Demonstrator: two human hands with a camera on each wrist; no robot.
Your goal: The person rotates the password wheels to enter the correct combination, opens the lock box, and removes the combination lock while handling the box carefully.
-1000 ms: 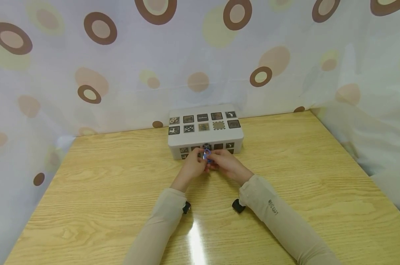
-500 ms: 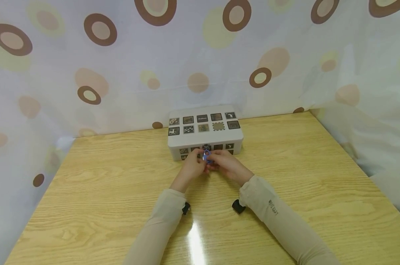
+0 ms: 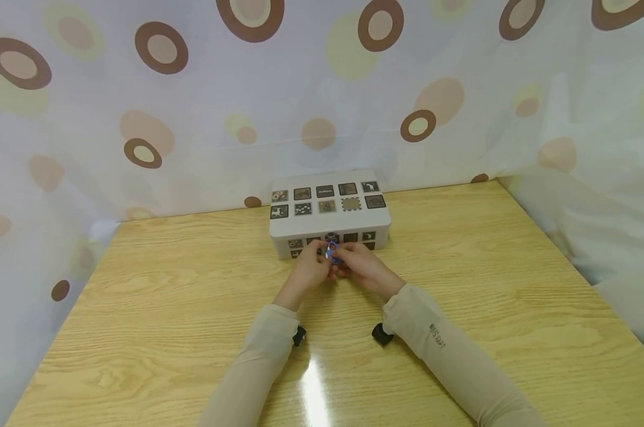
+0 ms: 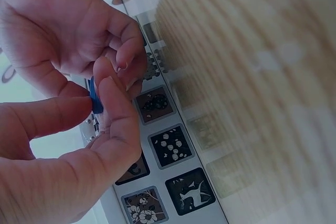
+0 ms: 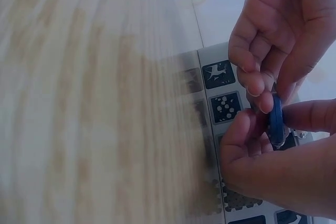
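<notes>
Both hands meet at the front of a white lidded box (image 3: 330,222) printed with dark picture squares. Between them is a small blue ring-like piece (image 3: 330,253) with a pale part; its exact kind is unclear. My left hand (image 3: 311,267) pinches its left edge between thumb and fingers. From the other side my right hand (image 3: 372,268) grips it, thumb on its face. Edge-on in the right wrist view, the blue piece (image 5: 276,121) looks thin and rounded. A metal clasp (image 5: 301,135) on the box is partly hidden behind the right thumb.
The wooden table (image 3: 183,296) spreads around the box, which stands near its back edge. A curtain (image 3: 279,89) with brown circles hangs behind and at the sides. Black wrist straps (image 3: 382,334) show under the sleeves.
</notes>
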